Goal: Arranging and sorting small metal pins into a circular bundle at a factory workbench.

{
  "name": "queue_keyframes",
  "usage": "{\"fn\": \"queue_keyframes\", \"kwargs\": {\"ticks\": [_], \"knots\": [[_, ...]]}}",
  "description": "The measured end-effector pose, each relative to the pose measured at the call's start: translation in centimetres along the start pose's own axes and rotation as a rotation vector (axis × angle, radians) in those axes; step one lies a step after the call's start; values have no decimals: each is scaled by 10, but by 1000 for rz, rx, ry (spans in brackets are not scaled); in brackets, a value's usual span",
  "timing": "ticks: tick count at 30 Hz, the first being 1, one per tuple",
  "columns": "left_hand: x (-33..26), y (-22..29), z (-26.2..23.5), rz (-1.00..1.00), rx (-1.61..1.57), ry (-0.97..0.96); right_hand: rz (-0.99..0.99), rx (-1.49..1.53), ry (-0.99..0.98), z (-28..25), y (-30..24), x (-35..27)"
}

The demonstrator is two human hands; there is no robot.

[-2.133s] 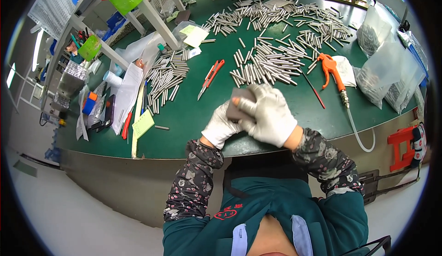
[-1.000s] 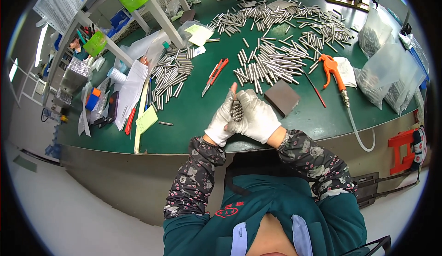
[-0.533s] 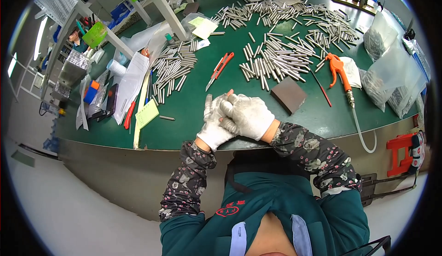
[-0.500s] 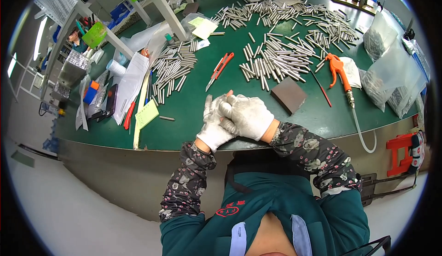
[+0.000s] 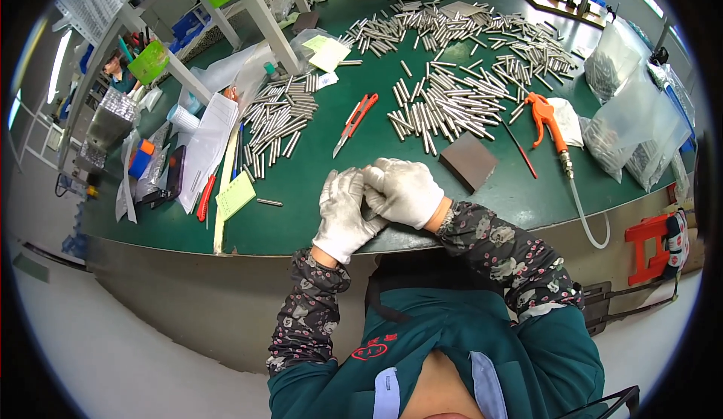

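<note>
Both my hands wear whitish work gloves with greyed fingers, and they meet over the green table near its front edge. The fingers of my left hand (image 5: 340, 214) are curled beside my right hand (image 5: 407, 193), whose fingers bend in a pinch toward the left. Whatever lies between them is hidden. Just beyond the hands is an orange utility knife (image 5: 355, 124) with its blade out. A dark brown block (image 5: 468, 161) rests right of my right hand. Steel pins lie in a large heap (image 5: 452, 106) beyond and a smaller heap (image 5: 280, 114) at the left.
A single pin (image 5: 269, 202) and a yellow note (image 5: 236, 196) lie left of my hands, with a red-handled tool (image 5: 205, 199) farther out. On the right are a thin red-ended rod (image 5: 520, 150), an orange air gun (image 5: 550, 121) with its hose, and plastic bags (image 5: 610, 73) of parts.
My hands have drawn slightly apart from an overlapped clasp to side by side. The left fingers have curled in. The whole view has shifted a little.
</note>
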State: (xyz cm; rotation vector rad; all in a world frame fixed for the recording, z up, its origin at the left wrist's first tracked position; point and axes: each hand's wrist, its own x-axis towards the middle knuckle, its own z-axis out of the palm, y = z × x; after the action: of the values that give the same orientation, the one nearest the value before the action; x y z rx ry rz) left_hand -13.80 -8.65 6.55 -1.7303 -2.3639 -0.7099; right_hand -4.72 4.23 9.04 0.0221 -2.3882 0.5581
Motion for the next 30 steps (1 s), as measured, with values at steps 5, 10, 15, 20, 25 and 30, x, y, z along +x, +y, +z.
{"fn": "queue_keyframes", "kwargs": {"ticks": [5, 10, 15, 20, 25, 30], "knots": [[0, 5, -13, 4, -171, 69, 108, 41, 216, -22, -1, 8], [-6, -5, -11, -132, -690, 262, -43, -204, -37, -22, -11, -3], [2, -7, -7, -176, -644, 303, -16, -145, -23, -12, 3, -8], [3, -10, -6, -204, -596, 341, 672, 662, 291, -9, 25, -8], [-4, -12, 3, -307, -697, 326, 849, 1382, 230, -45, -1, -45], [-8, -11, 3, -321, -727, 343, 1158, 1660, 41, -66, -60, -112]]}}
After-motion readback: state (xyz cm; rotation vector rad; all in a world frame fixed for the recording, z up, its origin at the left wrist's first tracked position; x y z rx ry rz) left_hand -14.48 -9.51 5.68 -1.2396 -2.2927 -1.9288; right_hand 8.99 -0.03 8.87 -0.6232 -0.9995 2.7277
